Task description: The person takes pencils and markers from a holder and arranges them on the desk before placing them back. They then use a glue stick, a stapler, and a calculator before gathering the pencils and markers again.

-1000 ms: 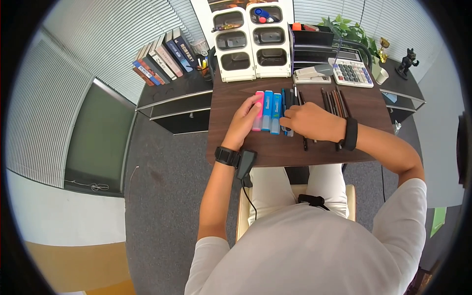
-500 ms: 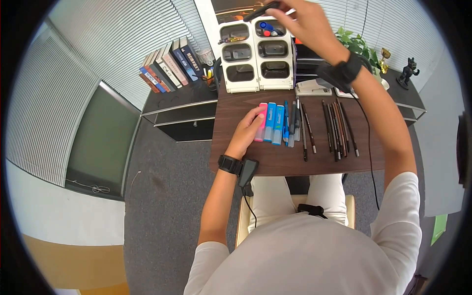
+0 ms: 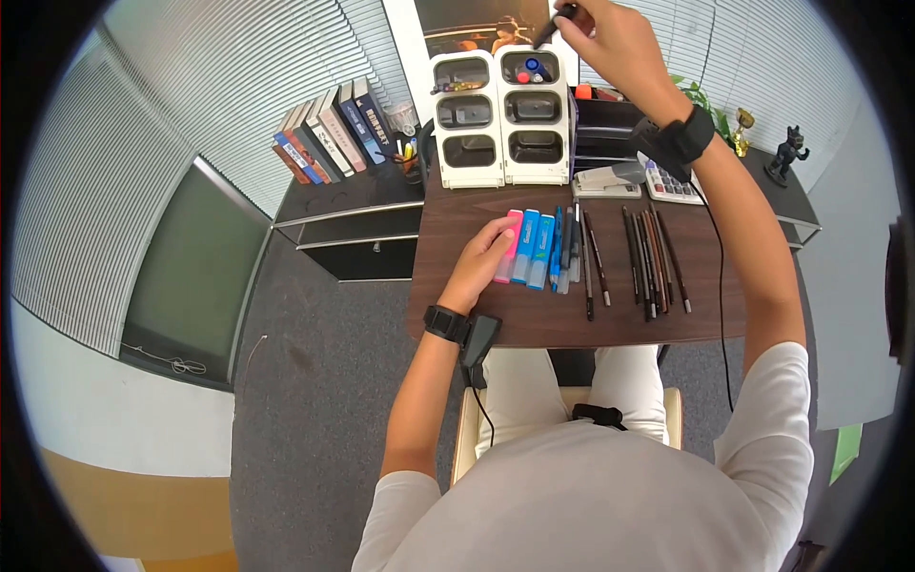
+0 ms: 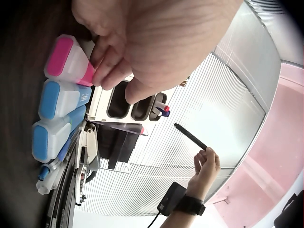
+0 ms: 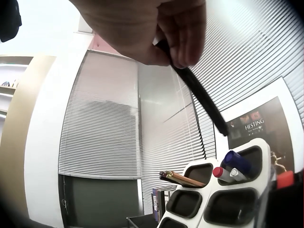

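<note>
My right hand [image 3: 615, 46] pinches a black pen [image 5: 202, 97] and holds it slanted above the top right compartment of a white two-column organizer [image 3: 501, 114]. In that compartment stand a thick blue marker [image 5: 237, 161] and slimmer markers with red and white ends. My left hand [image 3: 477, 264] rests on the table with its fingers loosely extended against a pink highlighter [image 4: 60, 57]. Two blue highlighters [image 3: 525, 243] lie beside the pink one. To their right are a blue pen [image 3: 556, 250], several dark pens [image 3: 569, 238] and a few pencils [image 3: 596, 250].
Another group of pencils [image 3: 658, 262] lies farther right. Behind them are a stapler [image 3: 607, 179] and a calculator [image 3: 672, 183]. The organizer's top left compartment holds crayon-like sticks [image 5: 183, 179]. Books [image 3: 329, 133] and a pen cup [image 3: 408, 164] stand on the left cabinet.
My right hand has risen from the pens on the table to the organizer's top with the black pen, whose tip has swung down toward the compartment. My left hand stays by the pink highlighter.
</note>
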The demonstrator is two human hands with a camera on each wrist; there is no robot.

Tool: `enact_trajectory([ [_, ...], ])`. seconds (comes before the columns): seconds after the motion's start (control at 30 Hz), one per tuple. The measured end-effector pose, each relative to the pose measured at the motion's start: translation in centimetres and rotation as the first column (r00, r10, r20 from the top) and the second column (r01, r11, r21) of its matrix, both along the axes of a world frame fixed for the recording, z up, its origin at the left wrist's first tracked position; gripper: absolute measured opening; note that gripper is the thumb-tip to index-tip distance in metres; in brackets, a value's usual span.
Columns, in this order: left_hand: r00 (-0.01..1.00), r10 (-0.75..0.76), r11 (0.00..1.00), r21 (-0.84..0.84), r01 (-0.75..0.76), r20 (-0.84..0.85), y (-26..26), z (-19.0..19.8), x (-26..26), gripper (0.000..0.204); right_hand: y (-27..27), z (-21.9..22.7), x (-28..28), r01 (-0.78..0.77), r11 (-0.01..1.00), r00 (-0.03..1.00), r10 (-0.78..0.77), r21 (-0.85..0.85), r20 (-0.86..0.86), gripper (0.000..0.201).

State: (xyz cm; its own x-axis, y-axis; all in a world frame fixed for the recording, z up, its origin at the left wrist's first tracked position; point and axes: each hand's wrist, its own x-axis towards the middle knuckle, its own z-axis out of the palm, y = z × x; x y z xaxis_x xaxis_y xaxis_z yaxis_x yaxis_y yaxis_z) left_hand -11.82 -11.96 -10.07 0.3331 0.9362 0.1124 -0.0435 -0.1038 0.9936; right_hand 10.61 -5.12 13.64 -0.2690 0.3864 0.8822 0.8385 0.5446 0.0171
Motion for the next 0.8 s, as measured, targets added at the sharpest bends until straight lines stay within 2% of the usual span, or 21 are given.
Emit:
enact_trajectory([
  [0.07,1.0,0.01,1.0,0.002,-0.01,0.003,0.0,0.0,0.0,0.035,0.0,-0.1,-1.1,-0.327,0.945,0.939,0.323,-0.013,-0.115,0.014],
  [0.1,1.0,0.015,1.0,0.011,-0.015,0.004,-0.1,0.0,0.0,0.035,-0.3,0.3,-1.1,-0.07,0.918,0.998,0.064,-0.39,-0.028,0.033],
  [0.13,1.0,0.02,1.0,0.014,-0.02,0.002,-0.1,0.1,0.0,0.035,0.5,-0.3,-0.9,-0.075,0.919,0.997,0.069,-0.387,-0.03,0.033],
  [0.2,1.0,0.008,1.0,0.011,-0.008,0.017,-0.2,0.2,-0.1,0.036,2.8,-1.9,0.3,0.101,0.983,0.99,-0.083,-0.156,0.115,0.017],
  [0.27,1.0,0.002,1.0,0.015,-0.002,0.01,-0.3,0.3,-0.1,0.037,2.1,-1.5,0.8,0.146,0.976,0.987,-0.132,-0.163,0.093,0.019],
  [0.33,1.0,-0.009,1.0,0.019,0.009,0.005,-0.1,0.3,-0.1,0.039,1.5,-1.4,1.3,0.258,0.958,0.965,-0.25,-0.128,0.074,0.019],
  [0.4,1.0,-0.012,1.0,0.006,0.013,-0.021,0.0,0.2,-0.1,0.039,1.7,-1.5,1.8,0.217,0.969,0.975,-0.211,-0.115,0.064,0.019],
  [0.47,1.0,-0.013,1.0,0.007,0.013,-0.021,0.0,0.2,0.0,0.038,1.3,-1.5,1.5,-0.048,0.998,0.998,0.047,0.042,0.031,0.018],
  [0.63,1.0,-0.005,1.0,0.007,0.005,-0.008,-0.1,0.1,-0.2,0.038,0.4,-1.2,-1.0,-0.129,0.991,0.987,0.127,-0.016,-0.101,0.019],
  [0.8,1.0,-0.002,1.0,0.008,0.001,0.019,-0.2,0.2,0.0,0.035,4.6,-4.1,-2.0,-0.188,0.967,0.982,0.18,0.169,0.062,0.019],
])
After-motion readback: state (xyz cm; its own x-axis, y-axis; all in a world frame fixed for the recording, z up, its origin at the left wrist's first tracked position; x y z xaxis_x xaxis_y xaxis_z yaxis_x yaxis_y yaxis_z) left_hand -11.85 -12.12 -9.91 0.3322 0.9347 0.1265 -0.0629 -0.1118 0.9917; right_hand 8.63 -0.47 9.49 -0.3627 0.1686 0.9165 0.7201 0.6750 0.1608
